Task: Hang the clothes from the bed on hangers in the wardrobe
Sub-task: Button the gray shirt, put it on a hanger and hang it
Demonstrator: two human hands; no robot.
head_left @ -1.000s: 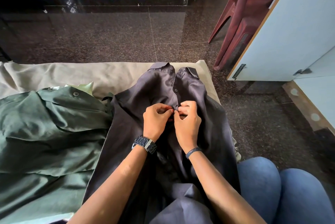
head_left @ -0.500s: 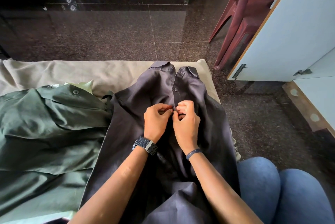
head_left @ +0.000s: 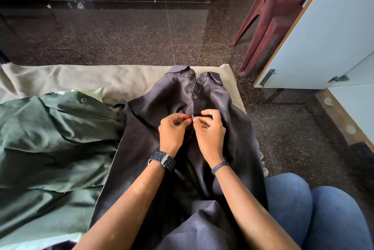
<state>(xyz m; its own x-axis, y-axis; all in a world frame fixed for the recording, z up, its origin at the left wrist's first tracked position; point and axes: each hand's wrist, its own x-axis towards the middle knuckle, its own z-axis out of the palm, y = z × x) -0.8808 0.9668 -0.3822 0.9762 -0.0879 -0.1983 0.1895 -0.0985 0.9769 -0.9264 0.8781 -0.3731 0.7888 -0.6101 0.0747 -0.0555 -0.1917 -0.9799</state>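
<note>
Shirt, dark grey (head_left: 162, 108), lies flat on the bed (head_left: 81, 77), collar end pointing away from the person and hem running back under the forearms toward the lap. Its long axis follows the button placket, from the collar straight back to the person. All places below are taken from this shirt.

Left hand (head_left: 172, 130) and right hand (head_left: 210, 128) meet on the placket, just below the second visible button (head_left: 195, 97) from the collar. Both hands are curled, thumb and fingertips of each pinching the cloth edge on its own side of the opening. The two pinches nearly touch. Whether a button sits between them I cannot tell; it is hidden by the fingers.

Judgement: the step in hand is work on one button, fastening or unfastening not determinable. The next button along lies nearer the person, down the placket, so both hands would shift back along that axis; neither hand is nearer than the other.

Green garment (head_left: 50, 138) lies bunched to the left of the shirt, touching its left side. Wardrobe door (head_left: 334, 37) stands to the right of the shirt's collar end, well apart, across dark floor. No hanger is in view. Hanging is not yet begun.
</note>
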